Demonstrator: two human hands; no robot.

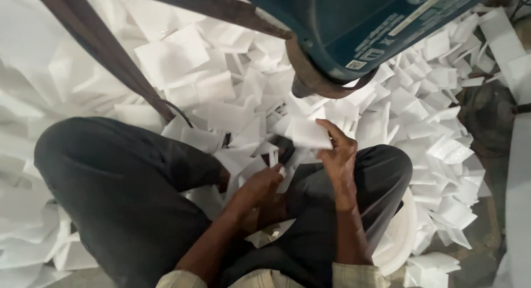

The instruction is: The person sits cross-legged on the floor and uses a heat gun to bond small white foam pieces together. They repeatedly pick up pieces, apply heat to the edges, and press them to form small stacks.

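I sit with my knees in dark trousers (pixel 121 177) spread among white foam sheet pieces. My right hand (pixel 338 155) is raised and pinches a white foam piece (pixel 307 134) by its right edge. My left hand (pixel 263 183) is lower, between my legs, with its fingers closed on a small white scrap (pixel 283 172) at the edge of the foam pile. The two hands are about a hand's width apart.
A dark teal machine body (pixel 354 22) with a brown belt or strap (pixel 94 44) hangs overhead at the top. Heaps of white foam offcuts (pixel 431 100) cover the floor all around. A white round rim (pixel 401 238) shows under my right thigh.
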